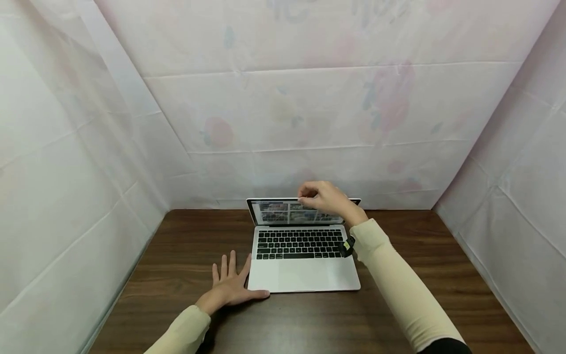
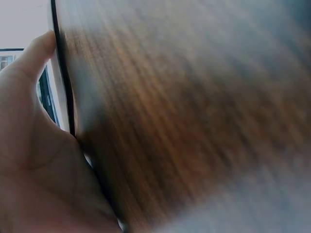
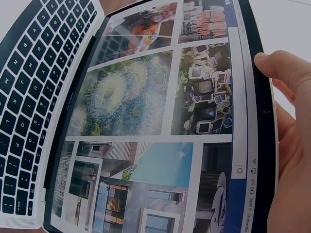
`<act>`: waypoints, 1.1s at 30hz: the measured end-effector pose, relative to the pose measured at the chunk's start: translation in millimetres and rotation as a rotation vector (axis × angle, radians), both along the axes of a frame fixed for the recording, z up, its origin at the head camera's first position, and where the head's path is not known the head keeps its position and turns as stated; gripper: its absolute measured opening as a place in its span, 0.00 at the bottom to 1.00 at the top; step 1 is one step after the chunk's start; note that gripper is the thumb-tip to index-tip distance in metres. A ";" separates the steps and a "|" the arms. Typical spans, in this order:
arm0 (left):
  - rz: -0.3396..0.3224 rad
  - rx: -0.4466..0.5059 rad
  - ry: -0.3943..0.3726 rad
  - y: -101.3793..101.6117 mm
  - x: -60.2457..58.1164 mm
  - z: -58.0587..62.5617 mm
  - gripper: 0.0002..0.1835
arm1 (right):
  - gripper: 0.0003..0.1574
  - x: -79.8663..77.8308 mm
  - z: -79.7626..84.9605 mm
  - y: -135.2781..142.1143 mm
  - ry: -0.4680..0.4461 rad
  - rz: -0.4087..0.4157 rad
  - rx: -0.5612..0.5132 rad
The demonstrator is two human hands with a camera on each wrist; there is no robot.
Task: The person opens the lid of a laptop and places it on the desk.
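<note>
A silver laptop (image 1: 305, 275) with black keys stands open on the wooden table, its lit screen (image 3: 146, 97) showing a grid of pictures. At the top edge of the lid, my right hand (image 1: 325, 199) pinches the rim, with the thumb (image 3: 272, 65) on the black bezel and the curled fingers behind it. My left hand (image 1: 232, 285) lies with fingers spread on the table at the laptop's front left corner. Its thumb touches that corner, as the left wrist view also shows the thumb (image 2: 39, 53) along the laptop's edge.
The brown wooden table (image 1: 177, 260) reaches back to a pale patterned cloth (image 1: 283, 113) that hangs behind it. Similar white cloth walls (image 1: 57, 187) flank both sides. A small black device (image 1: 347, 247) is on the right wrist, above the keyboard's right side.
</note>
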State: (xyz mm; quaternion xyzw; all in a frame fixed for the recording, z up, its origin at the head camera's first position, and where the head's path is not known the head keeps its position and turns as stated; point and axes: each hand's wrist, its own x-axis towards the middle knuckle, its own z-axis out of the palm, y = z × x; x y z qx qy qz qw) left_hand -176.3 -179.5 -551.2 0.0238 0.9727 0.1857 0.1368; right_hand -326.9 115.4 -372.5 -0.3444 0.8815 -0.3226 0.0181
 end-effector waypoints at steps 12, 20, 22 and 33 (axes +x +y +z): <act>0.021 -0.039 -0.028 -4.3 -4.9 -10.2 0.71 | 0.06 -5.8 3.7 -3.5 -0.017 0.001 0.009; 0.020 -0.025 -0.029 -3.3 -3.4 -8.9 0.72 | 0.06 -11.2 5.2 -1.7 -0.081 0.020 -0.027; 0.020 -0.028 -0.030 -2.8 -3.3 -7.5 0.71 | 0.06 -12.7 5.7 -1.6 -0.090 0.030 -0.039; 0.003 -0.034 -0.032 2.4 2.5 11.4 0.69 | 0.06 -17.2 6.1 -0.9 -0.077 0.037 -0.053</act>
